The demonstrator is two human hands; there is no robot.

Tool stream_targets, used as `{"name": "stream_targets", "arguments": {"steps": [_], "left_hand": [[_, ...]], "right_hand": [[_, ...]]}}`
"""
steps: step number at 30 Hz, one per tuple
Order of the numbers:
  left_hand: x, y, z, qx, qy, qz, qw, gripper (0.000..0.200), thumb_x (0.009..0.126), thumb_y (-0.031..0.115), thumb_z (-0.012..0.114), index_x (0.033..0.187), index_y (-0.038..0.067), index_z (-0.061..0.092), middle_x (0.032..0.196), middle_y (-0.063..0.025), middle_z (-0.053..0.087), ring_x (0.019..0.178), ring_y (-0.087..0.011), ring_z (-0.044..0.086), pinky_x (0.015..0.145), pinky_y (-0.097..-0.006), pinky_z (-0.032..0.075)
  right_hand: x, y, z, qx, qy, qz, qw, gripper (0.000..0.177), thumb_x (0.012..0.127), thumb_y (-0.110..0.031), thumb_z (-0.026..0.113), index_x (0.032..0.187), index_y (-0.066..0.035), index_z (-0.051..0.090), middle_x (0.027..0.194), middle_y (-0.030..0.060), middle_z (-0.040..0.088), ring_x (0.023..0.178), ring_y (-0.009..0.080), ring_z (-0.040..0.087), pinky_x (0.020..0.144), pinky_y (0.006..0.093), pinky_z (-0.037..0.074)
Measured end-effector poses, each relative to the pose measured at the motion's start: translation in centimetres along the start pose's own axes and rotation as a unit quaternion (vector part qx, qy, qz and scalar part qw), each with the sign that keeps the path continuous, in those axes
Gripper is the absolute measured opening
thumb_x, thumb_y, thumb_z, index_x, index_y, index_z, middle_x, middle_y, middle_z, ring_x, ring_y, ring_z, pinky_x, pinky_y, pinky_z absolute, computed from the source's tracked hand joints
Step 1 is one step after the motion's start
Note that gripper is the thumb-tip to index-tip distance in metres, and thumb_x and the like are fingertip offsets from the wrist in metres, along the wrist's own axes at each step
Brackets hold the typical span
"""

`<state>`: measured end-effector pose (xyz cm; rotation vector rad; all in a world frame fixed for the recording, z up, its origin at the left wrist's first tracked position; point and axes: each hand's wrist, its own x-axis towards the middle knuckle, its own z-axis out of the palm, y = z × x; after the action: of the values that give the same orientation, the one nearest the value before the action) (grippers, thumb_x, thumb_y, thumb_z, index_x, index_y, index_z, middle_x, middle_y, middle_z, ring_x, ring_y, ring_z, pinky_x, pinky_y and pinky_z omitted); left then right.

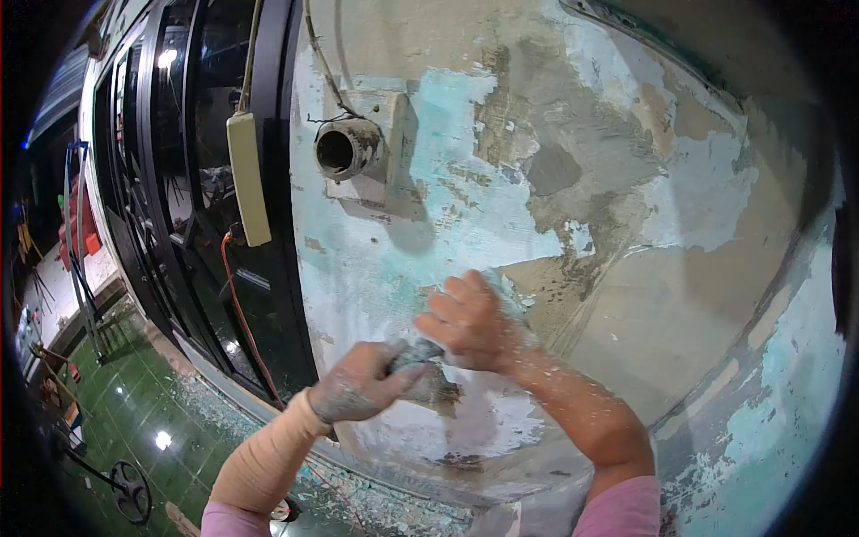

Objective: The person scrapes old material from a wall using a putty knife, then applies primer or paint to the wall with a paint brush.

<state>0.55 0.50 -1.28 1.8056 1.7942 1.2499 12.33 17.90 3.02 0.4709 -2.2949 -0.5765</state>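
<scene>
Turquoise paint: flaking off the wall (pixel 626 295).
Left hand (pixel 358 387): grip closed around grey tool (pixel 413 354).
Right hand (pixel 470 324): grip curled over its other end.
Pipe (pixel 347 149): dark inside.

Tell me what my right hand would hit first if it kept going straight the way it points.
Most likely the wall itself: your right hand, closed over the grey tool, seems pressed to its peeling paint. Sliding up-left along it, the pipe stub comes next; depth is unclear.
</scene>
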Motion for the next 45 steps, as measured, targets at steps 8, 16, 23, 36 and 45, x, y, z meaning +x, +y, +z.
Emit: {"name": "stream_targets", "arguments": {"steps": [8, 16, 23, 36, 45], "left_hand": [[2.5, 2.0, 1.4, -0.028, -0.048, 0.029, 0.998, 0.030, 0.094, 0.028, 0.060, 0.094, -0.002, 0.063, 0.063, -0.0155, 0.057, 0.057, -0.0216, 0.051, 0.060, -0.0384, 0.046], [-0.5, 0.6, 0.2, -0.055, 0.022, -0.014, 0.998, 0.031, 0.094, 0.027, 0.062, 0.088, -0.003, 0.062, 0.060, -0.0116, 0.054, 0.056, -0.0157, 0.049, 0.056, -0.0358, 0.044], [0.1, 2.1, 0.6, -0.069, 0.000, -0.006, 0.998, 0.028, 0.094, 0.025, 0.060, 0.092, -0.003, 0.063, 0.062, -0.0131, 0.056, 0.057, -0.0159, 0.050, 0.057, -0.0363, 0.044], [-0.3, -1.8, -2.4, -0.075, -0.016, -0.069, 0.995, 0.031, 0.094, 0.029, 0.058, 0.089, -0.001, 0.064, 0.059, -0.0099, 0.054, 0.055, -0.0170, 0.049, 0.057, -0.0370, 0.045], [5.8, 6.7, 4.2, -0.064, -0.018, 0.155, 0.986, 0.028, 0.095, 0.028, 0.059, 0.087, 0.000, 0.059, 0.059, -0.0056, 0.047, 0.057, -0.0142, 0.048, 0.056, -0.0358, 0.042]], "right_hand": [[-3.1, 1.3, -3.6, -0.064, 0.002, 0.009, 0.998, 0.008, 0.074, -0.021, 0.061, 0.071, -0.015, 0.055, 0.069, 0.0020, 0.048, 0.074, 0.0215, 0.052, 0.072, 0.0399, 0.040], [0.6, 0.5, -0.3, -0.020, 0.000, -0.037, 0.999, 0.007, 0.070, -0.020, 0.062, 0.072, -0.016, 0.057, 0.070, 0.0015, 0.048, 0.074, 0.0218, 0.051, 0.070, 0.0378, 0.039], [-0.6, 1.4, -2.2, 0.004, 0.025, -0.023, 0.999, 0.010, 0.068, -0.022, 0.062, 0.075, -0.015, 0.060, 0.070, 0.0013, 0.047, 0.072, 0.0223, 0.050, 0.067, 0.0382, 0.039], [2.5, 0.9, 0.4, -0.020, -0.014, -0.032, 0.999, 0.006, 0.070, -0.018, 0.060, 0.073, -0.016, 0.055, 0.071, 0.0012, 0.048, 0.074, 0.0204, 0.051, 0.071, 0.0377, 0.039], [-5.3, 4.1, -10.6, -0.116, -0.015, 0.040, 0.992, 0.009, 0.074, -0.023, 0.060, 0.076, -0.015, 0.064, 0.066, 0.0007, 0.046, 0.069, 0.0206, 0.048, 0.066, 0.0381, 0.036]]}}
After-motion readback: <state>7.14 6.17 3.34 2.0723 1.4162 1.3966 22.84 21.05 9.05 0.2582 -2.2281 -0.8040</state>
